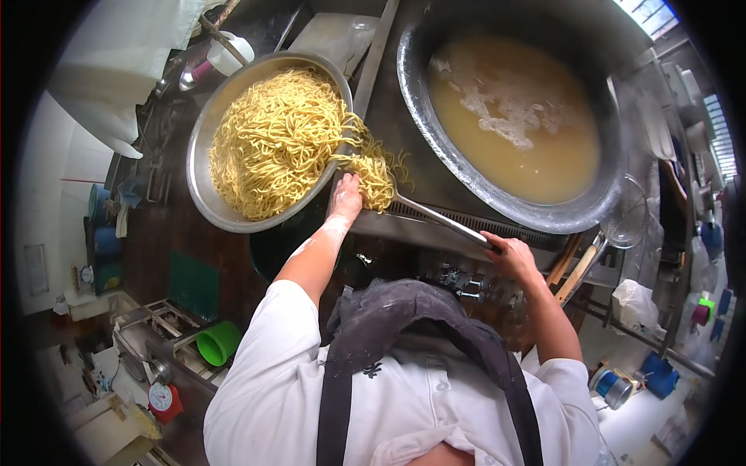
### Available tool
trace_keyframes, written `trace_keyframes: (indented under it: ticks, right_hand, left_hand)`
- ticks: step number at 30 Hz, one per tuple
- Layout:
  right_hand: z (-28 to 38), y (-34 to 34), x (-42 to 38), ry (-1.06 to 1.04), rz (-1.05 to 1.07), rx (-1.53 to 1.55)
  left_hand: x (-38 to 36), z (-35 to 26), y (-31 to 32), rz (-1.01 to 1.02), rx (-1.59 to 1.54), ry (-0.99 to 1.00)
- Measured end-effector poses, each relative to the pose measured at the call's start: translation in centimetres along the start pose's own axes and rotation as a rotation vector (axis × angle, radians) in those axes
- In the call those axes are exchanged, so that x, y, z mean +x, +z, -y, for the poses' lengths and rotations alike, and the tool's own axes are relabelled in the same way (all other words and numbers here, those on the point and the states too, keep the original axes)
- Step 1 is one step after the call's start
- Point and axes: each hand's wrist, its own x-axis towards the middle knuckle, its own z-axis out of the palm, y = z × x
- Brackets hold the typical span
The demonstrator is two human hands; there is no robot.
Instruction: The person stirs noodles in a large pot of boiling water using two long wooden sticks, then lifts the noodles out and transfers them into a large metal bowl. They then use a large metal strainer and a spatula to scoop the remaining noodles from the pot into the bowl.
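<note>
Wrapped around the long metal handle [447,221] of a tool, my right hand [509,255] holds it low, near its end. The tool's head lies under a clump of yellow noodles [371,182], so its shape is hidden. My left hand [346,199] is at the left side of this clump, fingers curled against the strands; white residue marks its wrist and forearm. A wide steel bowl [203,194] heaped with noodles [272,140] tilts just above that hand. Strands trail from the bowl's rim to the clump and onto the metal surface.
A large dark wok [412,101] of cloudy liquid [513,147] with foam sits at the right. Beside it are a wire strainer [625,221] and wooden handles [579,272]. A green bucket [216,344] and a red scale [163,400] stand at lower left.
</note>
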Motion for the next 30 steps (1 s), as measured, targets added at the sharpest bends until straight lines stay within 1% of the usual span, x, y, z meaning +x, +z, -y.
trace_keyframes:
  ticks: [2, 4, 6, 7, 8, 9, 10, 11, 12, 13, 14, 15, 16, 18, 20, 22, 24, 26, 28, 30]
  right_hand:
    - [0.9, -2.8, -0.7, -0.006, -0.027, -0.012]
    - [2.8, -7.6, -1.3, 0.007, -0.018, -0.136]
    - [6.7, -13.0, -1.5, -0.055, -0.106, -0.209]
    - [8.9, -15.6, -1.2, -0.110, -0.139, -0.238]
    - [11.4, -18.0, -0.8, -0.169, -0.166, -0.266]
    - [14.9, -20.3, -0.4, -0.190, -0.190, -0.307]
    - [18.2, -21.5, 0.1, -0.212, -0.212, -0.350]
    - [21.0, -21.3, 1.0, -0.232, -0.268, -0.387]
    - [23.1, -21.0, 1.6, -0.252, -0.324, -0.422]
    - [24.0, -19.9, 2.5, -0.294, -0.422, -0.433]
    - [24.0, -17.8, 3.9, -0.332, -0.523, -0.444]
    - [23.6, -16.1, 5.3, -0.370, -0.624, -0.457]
    - [22.5, -14.8, 5.8, -0.304, -0.603, -0.404]
    - [18.6, -12.4, 5.2, -0.179, -0.553, -0.302]
    - [15.0, -8.9, 3.5, -0.083, -0.548, -0.176]
    - [12.7, -7.0, 0.9, 0.066, -0.363, -0.053]
    - [10.0, -4.8, -1.6, 0.090, -0.320, 0.078]
    - [9.8, -5.1, -4.2, 0.230, -0.168, 0.173]
    - [9.0, -4.2, -6.1, 0.313, -0.118, 0.221]
    - [8.1, -3.4, -7.7, 0.350, -0.124, 0.259]
  left_hand:
    - [0.7, -0.3, 0.4, -0.059, -0.062, 0.013]
    - [1.6, -0.9, -0.6, -0.110, -0.139, -0.026]
    - [3.5, -0.5, -1.4, -0.187, -0.189, -0.022]
    - [4.2, -0.3, -3.6, -0.281, -0.174, 0.016]
    - [4.8, -0.9, -7.0, -0.283, -0.311, -0.090]
    - [5.6, 0.8, -8.5, -0.342, -0.343, -0.124]
    - [5.3, -0.5, -13.5, -0.350, -0.359, -0.187]
    - [6.1, 2.2, -14.2, -0.523, -0.290, -0.238]
    - [6.6, 4.5, -16.2, -0.469, -0.415, -0.266]
    - [6.5, 5.5, -17.3, -0.569, -0.470, -0.248]
    - [5.7, 6.6, -18.4, -0.449, -0.404, -0.339]
    - [4.4, 5.2, -19.2, -0.511, -0.347, -0.367]
    - [3.0, 3.6, -19.4, -0.574, -0.290, -0.400]
    - [1.0, 3.6, -15.8, -0.500, -0.143, -0.197]
    - [0.4, 1.8, -12.3, -0.412, -0.071, 0.053]
    - [2.4, -0.4, -11.7, -0.119, 0.067, 0.089]
    - [7.0, -0.9, -10.6, 0.020, 0.182, 0.136]
    - [12.8, 0.3, -8.1, 0.068, 0.299, 0.239]
    - [16.1, -1.6, -9.2, 0.252, 0.548, 0.329]
    - [17.5, -3.2, -9.3, 0.457, 0.806, 0.346]
